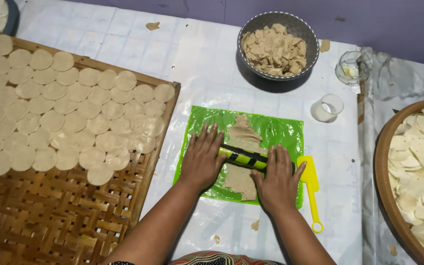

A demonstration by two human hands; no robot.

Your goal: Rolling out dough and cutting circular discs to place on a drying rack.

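Head view shows two bare hands pressing down on a roller [245, 158], a short green stick with black stripes. The left hand [203, 158] lies flat and open on the roller's left end, fingers stretched out. The right hand [277, 179] lies flat and open on the right end. Neither hand is wrapped around it; the palms just push on top.

Under the roller is a piece of dough [242, 137], pale brown and long. It lies in the middle of a green plastic sheet [276, 128], and it sticks out above and below the roller. The sheet rests on the white floor cover [212, 68].

The dough looks soft and light. It would likely bend, stretch or tear if lifted by one end, so it is better held from below with a flat hand. It may stick a little. The roller looks hard and smooth, and its two ends are the good places to press.

A yellow scraper [311, 189] lies just beside the sheet's right edge. At the left, a woven bamboo tray [50, 216] holds many round dough discs [50, 120]. A metal bowl [310, 37] of dough scraps sits beyond the sheet's far edge.
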